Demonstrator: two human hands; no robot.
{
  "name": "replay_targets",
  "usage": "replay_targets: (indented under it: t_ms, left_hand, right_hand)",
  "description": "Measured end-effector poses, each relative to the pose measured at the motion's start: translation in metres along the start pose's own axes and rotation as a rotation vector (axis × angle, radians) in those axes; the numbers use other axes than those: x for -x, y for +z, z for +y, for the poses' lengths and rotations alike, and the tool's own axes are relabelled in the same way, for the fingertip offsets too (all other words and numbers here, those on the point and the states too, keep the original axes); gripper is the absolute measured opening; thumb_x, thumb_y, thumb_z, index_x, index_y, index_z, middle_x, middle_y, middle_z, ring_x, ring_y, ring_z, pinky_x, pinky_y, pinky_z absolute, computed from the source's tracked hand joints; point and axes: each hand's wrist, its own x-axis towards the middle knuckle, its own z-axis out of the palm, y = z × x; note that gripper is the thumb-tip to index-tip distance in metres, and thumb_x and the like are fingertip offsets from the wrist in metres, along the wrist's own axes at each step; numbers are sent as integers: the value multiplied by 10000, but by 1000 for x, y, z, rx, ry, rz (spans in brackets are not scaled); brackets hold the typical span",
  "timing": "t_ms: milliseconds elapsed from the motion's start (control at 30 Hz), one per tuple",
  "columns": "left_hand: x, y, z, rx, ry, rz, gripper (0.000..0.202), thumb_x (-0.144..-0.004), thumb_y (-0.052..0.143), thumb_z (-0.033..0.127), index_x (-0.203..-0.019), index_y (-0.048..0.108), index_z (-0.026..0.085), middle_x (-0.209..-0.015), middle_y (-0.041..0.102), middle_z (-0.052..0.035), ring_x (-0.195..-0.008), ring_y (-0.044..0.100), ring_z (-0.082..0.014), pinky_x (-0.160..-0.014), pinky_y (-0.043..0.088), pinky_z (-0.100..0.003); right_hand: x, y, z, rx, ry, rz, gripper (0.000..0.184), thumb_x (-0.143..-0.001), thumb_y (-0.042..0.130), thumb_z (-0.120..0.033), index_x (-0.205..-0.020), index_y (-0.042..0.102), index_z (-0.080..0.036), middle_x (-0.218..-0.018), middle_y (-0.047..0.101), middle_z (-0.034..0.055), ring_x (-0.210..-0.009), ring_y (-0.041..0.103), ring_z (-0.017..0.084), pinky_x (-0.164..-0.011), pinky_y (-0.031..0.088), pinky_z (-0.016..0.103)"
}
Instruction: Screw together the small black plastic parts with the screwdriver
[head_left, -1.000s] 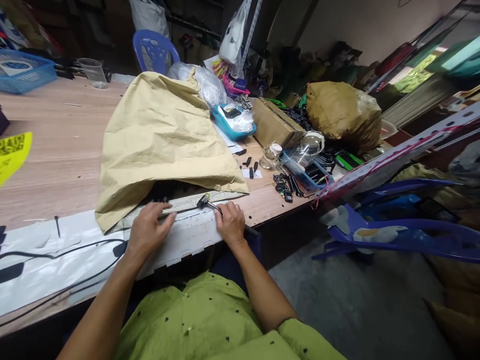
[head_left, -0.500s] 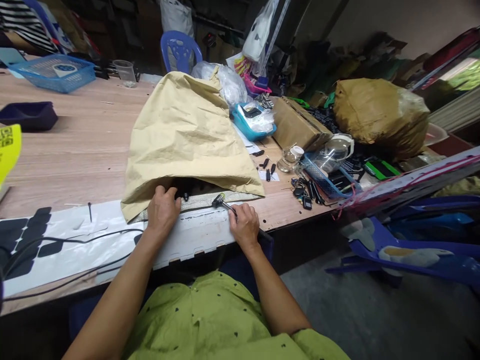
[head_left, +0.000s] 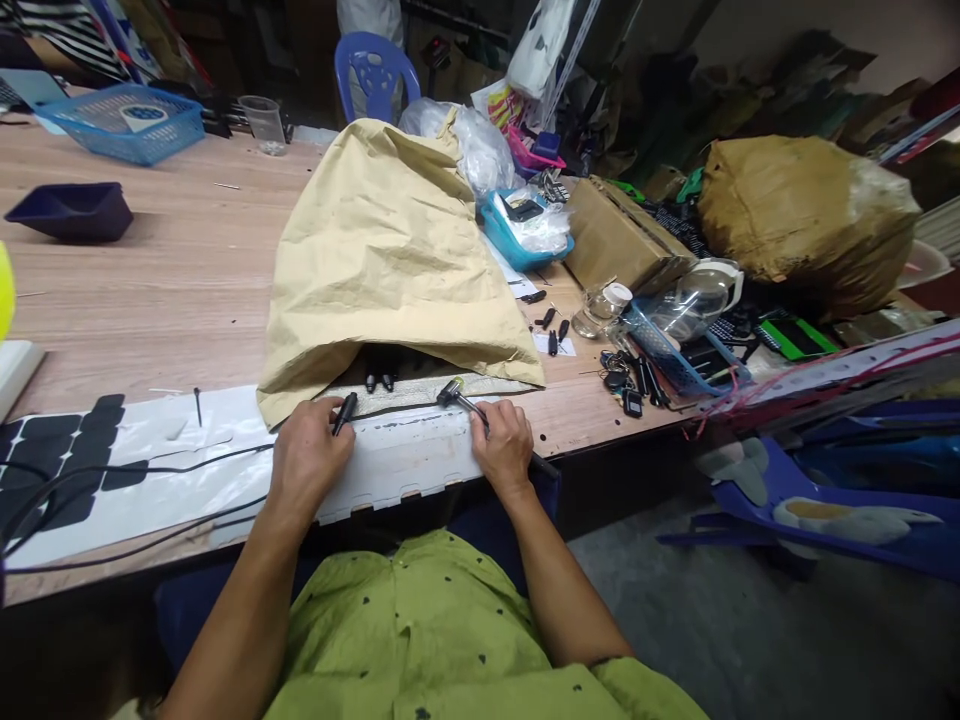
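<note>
My left hand [head_left: 307, 458] is closed on a small black plug-like part [head_left: 345, 412] at the mouth of a big tan paper sack [head_left: 390, 250]. More of these black parts [head_left: 379, 380] lie just inside the sack's opening. My right hand [head_left: 504, 447] is closed on a small hammer-like tool [head_left: 459, 397] with a metal shaft, its head resting on the white panel [head_left: 405, 460] at the table's near edge. Both hands rest on that panel, about a hand's width apart.
A flat solar panel [head_left: 67, 470] with black cables [head_left: 150, 470] lies at the left. On the wooden table [head_left: 150, 290] stand a dark tray [head_left: 71, 210], blue baskets [head_left: 124, 120], a cardboard box [head_left: 619, 240], a glass jar [head_left: 600, 310] and loose keys [head_left: 622, 385]. Blue chairs [head_left: 825, 500] stand right.
My left hand went to the sack's mouth and came back holding a black part. The right hand stayed on the tool. The camera turned left.
</note>
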Motion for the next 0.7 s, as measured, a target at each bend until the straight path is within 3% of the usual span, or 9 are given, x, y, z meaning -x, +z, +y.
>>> replay_targets:
  t_ms: [133,267,467,600,700]
  left_hand:
    - [22,0,3,171,138,-153,338,-786,586,295,-1091,729,256,-877,694,-16,-714,627,-197,-734,549,-331]
    - [25,24,21,260,319,-275,345,-809,555,215,-1103,735,235,-961,698,-32,-802,638,-188,-758,543,-315]
    - [22,56,32,239,423,-174,355,-761,647,201,-1103,742,222,-961,654,-48,-960,609,-240,-889,533,-383]
    - [24,60,31,251,425,-153,253,-836,669,258,-1076,744,226,-972,645,-52,-933,594,-232,-875,528,-388]
    - [22,60,32,256,390,-181,221,-874,644,253,-1076,733,237,-950,652,-44,-931,599,-229,-865,523,-371]
  right_hand:
    - [0,0,1,4,1,0,154,-960,555,-250,-975,706,-223,-901,639,73,-849,512,237,-741,358,344]
    - [-2,1,4,-9,10,-6,152,-964,557,-255,-963,705,-223,-889,642,70,-848,520,234,-736,364,338]
    - [2,-13,10,-139,5,-25,176,-984,517,-264,-934,681,-222,-894,650,70,-834,547,222,-751,420,331]
    - [16,-33,9,-322,-1,-14,224,-1011,450,-293,-963,656,-222,-916,669,75,-880,617,217,-808,495,339]
    - [26,-44,5,-436,17,-75,255,-1025,423,-328,-1010,659,-233,-882,701,57,-838,669,204,-769,540,325]
